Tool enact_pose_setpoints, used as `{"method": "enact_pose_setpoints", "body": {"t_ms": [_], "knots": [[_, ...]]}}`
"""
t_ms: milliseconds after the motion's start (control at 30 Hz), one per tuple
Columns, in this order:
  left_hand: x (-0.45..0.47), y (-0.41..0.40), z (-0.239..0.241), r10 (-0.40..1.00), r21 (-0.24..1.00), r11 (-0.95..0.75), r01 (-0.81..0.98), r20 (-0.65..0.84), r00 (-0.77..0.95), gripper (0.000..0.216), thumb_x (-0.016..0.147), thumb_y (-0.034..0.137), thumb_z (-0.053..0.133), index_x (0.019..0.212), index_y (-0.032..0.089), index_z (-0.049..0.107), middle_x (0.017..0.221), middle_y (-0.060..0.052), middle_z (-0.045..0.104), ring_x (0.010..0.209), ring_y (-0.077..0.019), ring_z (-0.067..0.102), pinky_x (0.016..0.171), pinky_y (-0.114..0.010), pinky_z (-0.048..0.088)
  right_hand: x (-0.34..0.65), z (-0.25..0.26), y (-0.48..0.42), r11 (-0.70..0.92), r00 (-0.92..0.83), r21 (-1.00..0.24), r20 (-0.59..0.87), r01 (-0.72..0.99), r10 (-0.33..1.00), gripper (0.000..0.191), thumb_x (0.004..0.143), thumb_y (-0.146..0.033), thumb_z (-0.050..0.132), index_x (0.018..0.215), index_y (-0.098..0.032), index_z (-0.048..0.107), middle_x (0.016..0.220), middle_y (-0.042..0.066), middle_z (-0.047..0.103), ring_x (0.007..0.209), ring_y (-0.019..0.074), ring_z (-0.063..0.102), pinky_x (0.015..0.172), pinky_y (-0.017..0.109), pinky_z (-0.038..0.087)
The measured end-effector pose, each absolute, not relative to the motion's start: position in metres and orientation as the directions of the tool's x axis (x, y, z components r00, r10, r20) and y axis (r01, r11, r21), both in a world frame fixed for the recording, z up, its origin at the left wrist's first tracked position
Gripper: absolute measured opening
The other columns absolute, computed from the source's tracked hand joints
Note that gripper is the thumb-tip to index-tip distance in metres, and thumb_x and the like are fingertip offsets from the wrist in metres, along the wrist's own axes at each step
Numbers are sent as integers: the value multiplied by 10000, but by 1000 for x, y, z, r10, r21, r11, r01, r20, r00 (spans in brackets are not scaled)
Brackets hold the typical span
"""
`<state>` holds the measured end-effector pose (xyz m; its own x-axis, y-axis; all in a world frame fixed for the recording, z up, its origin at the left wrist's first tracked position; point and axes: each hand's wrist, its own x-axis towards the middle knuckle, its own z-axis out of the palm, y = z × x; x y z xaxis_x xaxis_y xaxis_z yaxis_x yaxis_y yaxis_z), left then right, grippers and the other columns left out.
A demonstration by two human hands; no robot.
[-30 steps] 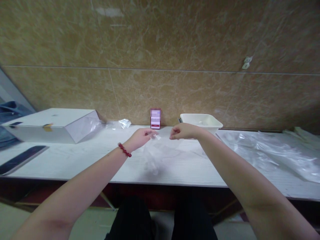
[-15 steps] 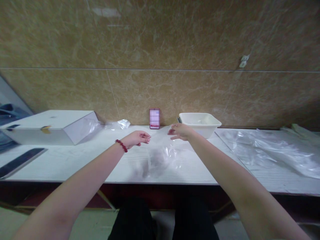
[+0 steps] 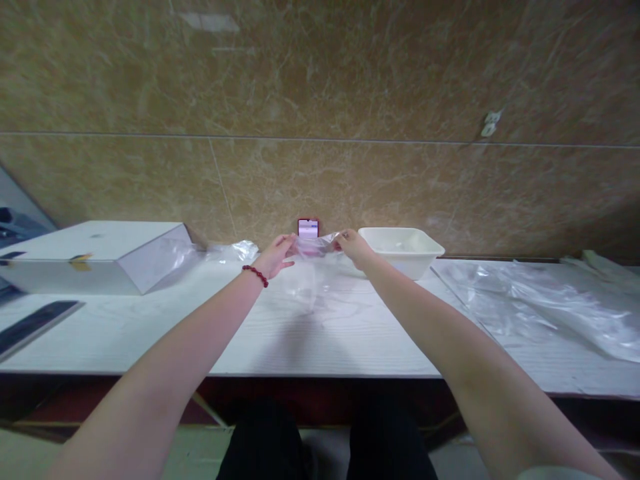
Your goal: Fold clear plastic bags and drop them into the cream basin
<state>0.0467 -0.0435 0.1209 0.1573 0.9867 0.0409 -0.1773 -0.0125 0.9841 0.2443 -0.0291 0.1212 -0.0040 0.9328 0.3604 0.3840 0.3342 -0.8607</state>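
Between my hands hangs a clear plastic bag [image 3: 313, 273], raised off the white table. My left hand [image 3: 278, 256], with a red bead bracelet at the wrist, pinches the bag's upper left edge. At the upper right edge, the fingers of my right hand [image 3: 351, 246] are closed on the same bag. A phone [image 3: 308, 228] with a lit screen leans on the wall behind, its lower part seen through the plastic. Just right of my right hand stands a white plastic basin [image 3: 405, 248].
More clear plastic bags [image 3: 540, 300] lie on the table's right side. A white box [image 3: 95, 257] stands at the left with crumpled plastic [image 3: 233, 252] beside it. A dark flat tablet-like device [image 3: 37, 327] lies near the front left edge. Behind is a tiled wall [image 3: 320, 87].
Both hands have risen and come farther back toward the wall. The bag has come up with them, its top edge now stretched between the hands in front of the phone.
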Motion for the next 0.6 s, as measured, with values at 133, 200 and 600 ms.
{"method": "enact_pose_setpoints", "body": {"t_ms": [133,200,600], "knots": [[45,-20,130,953,945,-275,-175,292,83,90,697,256,537,736,188,494,642,42,503,579,-53,487,578,-184,399,242,131,-23,462,55,-828,502,319,863,154,729,-309,413,702,-165,461,635,-5,563,585,84,520,609,225,416],[42,-14,130,908,902,-399,-167,413,62,62,704,220,514,755,186,506,666,31,515,606,-53,494,586,-163,394,242,135,-27,504,47,-813,539,292,841,171,729,-338,423,720,-170,451,658,-5,564,607,83,522,629,228,414],[39,-70,65,797,713,-603,358,518,312,357,513,172,671,854,252,604,1052,-51,522,1067,-226,386,968,-373,184,246,74,-75,512,-30,-766,546,389,838,220,755,-349,385,738,-164,504,708,12,569,687,110,527,672,248,410]]}}
